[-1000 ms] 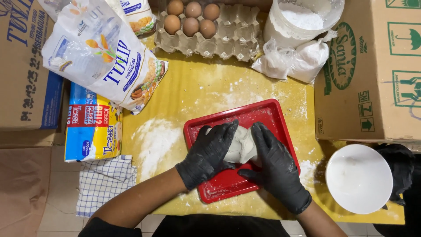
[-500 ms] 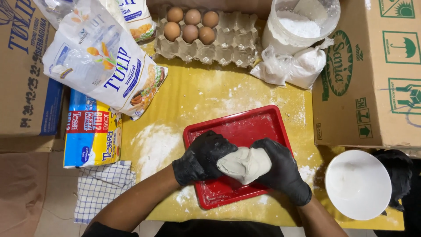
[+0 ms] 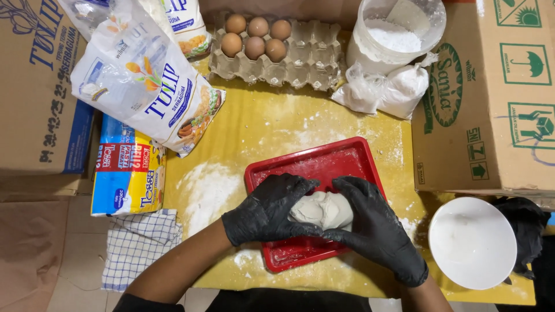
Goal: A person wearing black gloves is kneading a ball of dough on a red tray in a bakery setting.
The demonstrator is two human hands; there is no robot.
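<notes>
- A lump of pale dough (image 3: pixel 322 209) is held over the near half of a red tray (image 3: pixel 324 164), which is set near the front edge of a yellow table (image 3: pixel 272 124).
- The left hand (image 3: pixel 269 211), in a black glove, is curled against the left side of the dough, with the fingers bent around it and the thumb below.
- The right hand (image 3: pixel 376 231), also gloved in black, is cupped over the right side of the dough, its fingers arched across the top edge; the dough is gripped between both hands.
- Loose flour (image 3: pixel 208 188) is scattered on the table just left of the tray, and a dusting is seen on the tray itself.
- A white bowl (image 3: pixel 471 242) is placed at the front right corner, well apart from the hands.
- An egg tray (image 3: pixel 300 55) with six brown eggs (image 3: pixel 254 36) is found at the back edge.
- A white tub of powder (image 3: pixel 396 32) is set at the back right, with a tied plastic bag of powder (image 3: pixel 387 89) just in front of it.
- A flour bag (image 3: pixel 141 86) is lying tilted at the back left corner.
- A blue and yellow packet (image 3: pixel 128 173) and a checked cloth (image 3: pixel 139 245) are located off the left edge.
- Cardboard boxes (image 3: pixel 491 98) are noted at both sides.
</notes>
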